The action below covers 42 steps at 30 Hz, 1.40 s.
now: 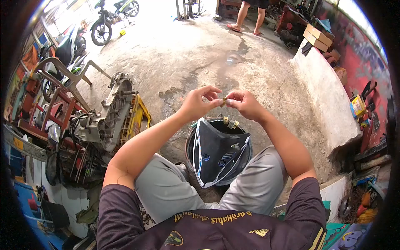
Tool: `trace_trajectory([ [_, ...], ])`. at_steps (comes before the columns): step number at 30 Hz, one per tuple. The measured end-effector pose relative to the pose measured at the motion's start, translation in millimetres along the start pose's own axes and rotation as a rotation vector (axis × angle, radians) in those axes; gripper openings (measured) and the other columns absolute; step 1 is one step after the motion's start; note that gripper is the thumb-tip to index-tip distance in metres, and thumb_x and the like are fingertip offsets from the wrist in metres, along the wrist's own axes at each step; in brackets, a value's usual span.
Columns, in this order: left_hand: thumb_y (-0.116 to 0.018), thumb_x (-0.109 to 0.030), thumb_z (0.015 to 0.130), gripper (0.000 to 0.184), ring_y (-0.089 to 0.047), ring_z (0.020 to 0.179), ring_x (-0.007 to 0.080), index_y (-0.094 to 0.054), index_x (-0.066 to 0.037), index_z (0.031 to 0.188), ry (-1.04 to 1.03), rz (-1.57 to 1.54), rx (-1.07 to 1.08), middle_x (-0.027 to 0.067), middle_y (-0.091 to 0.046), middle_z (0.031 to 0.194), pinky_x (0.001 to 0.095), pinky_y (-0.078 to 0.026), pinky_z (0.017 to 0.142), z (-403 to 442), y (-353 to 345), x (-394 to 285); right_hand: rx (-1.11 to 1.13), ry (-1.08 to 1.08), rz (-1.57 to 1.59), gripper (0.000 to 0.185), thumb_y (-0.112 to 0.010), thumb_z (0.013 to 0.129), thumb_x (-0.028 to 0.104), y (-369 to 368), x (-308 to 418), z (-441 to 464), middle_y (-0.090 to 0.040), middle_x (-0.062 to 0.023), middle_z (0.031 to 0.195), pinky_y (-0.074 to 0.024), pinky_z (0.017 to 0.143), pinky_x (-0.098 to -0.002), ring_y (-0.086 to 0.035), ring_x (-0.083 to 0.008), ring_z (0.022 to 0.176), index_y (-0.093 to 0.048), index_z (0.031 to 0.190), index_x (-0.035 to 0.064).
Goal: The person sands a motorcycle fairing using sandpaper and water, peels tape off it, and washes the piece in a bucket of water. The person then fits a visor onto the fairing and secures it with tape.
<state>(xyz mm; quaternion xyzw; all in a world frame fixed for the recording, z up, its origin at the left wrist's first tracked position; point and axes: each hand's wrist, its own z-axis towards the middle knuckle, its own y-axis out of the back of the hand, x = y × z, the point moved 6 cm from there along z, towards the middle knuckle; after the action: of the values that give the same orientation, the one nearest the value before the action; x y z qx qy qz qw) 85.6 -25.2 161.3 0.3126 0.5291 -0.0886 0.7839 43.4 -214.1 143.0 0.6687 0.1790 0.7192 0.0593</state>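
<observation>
Over the floor in front of me, both hands meet at a small brownish-yellow piece (224, 101), too small to name. My left hand (200, 101) pinches it from one side between thumb and fingertips. From the other side my right hand (246, 105) has thumb and fingers closed on it. Below them, between my knees, a black plastic motorcycle body panel (216, 143) with white edging lies tilted across a round dark tub (190, 146). Bits of tape (230, 122) show at the tub's far rim.
An engine casing (121, 112) and a yellow crate (136, 116) stand at left, near a plastic chair (62, 71). Motorcycles (102, 31) are parked beyond. A low white wall (321, 96) runs along the right, with cardboard boxes (317, 38). A person's legs (250, 18) show at the back.
</observation>
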Motion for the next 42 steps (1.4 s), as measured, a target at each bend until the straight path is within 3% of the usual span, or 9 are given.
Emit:
trace_trajectory([
  [6,-0.080,-0.027,0.091,0.033,-0.064,0.089,0.0083,-0.074,-0.011,0.119,-0.068,0.100,0.023,-0.0003,-0.075,0.095,0.0286,-0.047,0.075,1.0,0.0,-5.6,-0.002,-0.002,-0.081,0.020,-0.070,0.094,0.016,1.9,5.5,-4.5,-0.073,-0.0051,0.089,-0.0511,0.078,-0.0302,-0.064,-0.0119,0.084,-0.074,0.104,-0.0009],
  [9,-0.080,-0.026,0.091,0.031,-0.065,0.091,0.0094,-0.074,-0.010,0.118,0.028,0.055,-0.003,0.0015,-0.075,0.097,0.0297,-0.049,0.080,8.6,-1.8,11.9,-0.006,-0.015,-0.102,0.020,-0.071,0.094,0.016,4.1,-3.1,-3.7,-0.073,-0.0052,0.088,-0.0509,0.077,-0.0308,-0.063,-0.0120,0.083,-0.074,0.104,-0.0005],
  [12,-0.078,-0.025,0.093,0.031,-0.066,0.091,0.0110,-0.074,-0.009,0.119,0.151,-0.226,-0.019,0.0045,-0.076,0.097,0.0315,-0.052,0.085,10.9,-7.0,30.3,-0.014,-0.043,-0.144,0.020,-0.071,0.094,0.017,5.9,4.7,-6.3,-0.073,-0.0056,0.088,-0.0512,0.078,-0.0316,-0.063,-0.0125,0.083,-0.074,0.104,-0.0005],
  [14,-0.076,-0.020,0.093,0.026,-0.066,0.091,0.0120,-0.076,-0.006,0.116,0.085,-0.048,0.035,0.0065,-0.077,0.096,0.0320,-0.053,0.088,5.2,-12.8,21.3,-0.015,-0.062,-0.182,0.020,-0.071,0.094,0.017,3.7,6.1,-7.7,-0.073,-0.0058,0.088,-0.0515,0.078,-0.0320,-0.064,-0.0128,0.084,-0.074,0.104,-0.0008],
  [18,-0.077,-0.013,0.091,0.017,-0.067,0.089,0.0124,-0.079,-0.004,0.105,0.104,0.012,0.029,0.0052,-0.076,0.093,0.0313,-0.054,0.086,-9.4,-6.8,10.4,0.020,-0.047,-0.147,0.021,-0.072,0.094,0.018,-4.3,8.1,-8.1,-0.073,-0.0070,0.088,-0.0525,0.079,-0.0327,-0.064,-0.0138,0.084,-0.074,0.104,-0.0003],
  [26,-0.077,-0.013,0.091,0.016,-0.064,0.086,0.0102,-0.079,-0.004,0.104,0.083,0.099,0.013,0.0035,-0.075,0.091,0.0294,-0.052,0.080,-12.9,18.0,13.3,0.007,-0.046,-0.171,0.021,-0.074,0.094,0.020,-2.9,10.4,-10.2,-0.074,-0.0071,0.088,-0.0529,0.079,-0.0321,-0.066,-0.0148,0.083,-0.073,0.103,0.0008],
  [32,-0.077,-0.014,0.092,0.016,-0.060,0.085,0.0081,-0.078,-0.003,0.103,0.179,0.097,0.052,0.0008,-0.073,0.090,0.0288,-0.050,0.081,-14.5,11.4,14.1,-0.023,-0.038,-0.175,0.019,-0.073,0.094,0.019,1.8,15.1,-13.9,-0.073,-0.0070,0.088,-0.0525,0.079,-0.0323,-0.065,-0.0142,0.083,-0.073,0.101,0.0014],
  [34,-0.076,-0.015,0.092,0.016,-0.062,0.088,0.0092,-0.078,-0.003,0.102,0.108,0.106,0.070,0.0021,-0.074,0.093,0.0294,-0.051,0.082,-14.9,8.0,8.7,-0.037,-0.046,-0.189,0.019,-0.073,0.094,0.019,3.9,17.3,-15.3,-0.073,-0.0069,0.088,-0.0525,0.079,-0.0323,-0.065,-0.0143,0.083,-0.073,0.101,0.0013],
  [42,-0.077,-0.012,0.090,0.026,-0.065,0.096,0.0115,-0.075,-0.005,0.114,0.082,0.015,0.087,0.0042,-0.075,0.101,0.0319,-0.051,0.088,-13.5,9.2,12.2,-0.051,-0.018,-0.226,0.018,-0.073,0.094,0.018,3.4,21.4,-13.8,-0.072,-0.0064,0.086,-0.0526,0.079,-0.0326,-0.065,-0.0145,0.083,-0.073,0.101,0.0012],
])
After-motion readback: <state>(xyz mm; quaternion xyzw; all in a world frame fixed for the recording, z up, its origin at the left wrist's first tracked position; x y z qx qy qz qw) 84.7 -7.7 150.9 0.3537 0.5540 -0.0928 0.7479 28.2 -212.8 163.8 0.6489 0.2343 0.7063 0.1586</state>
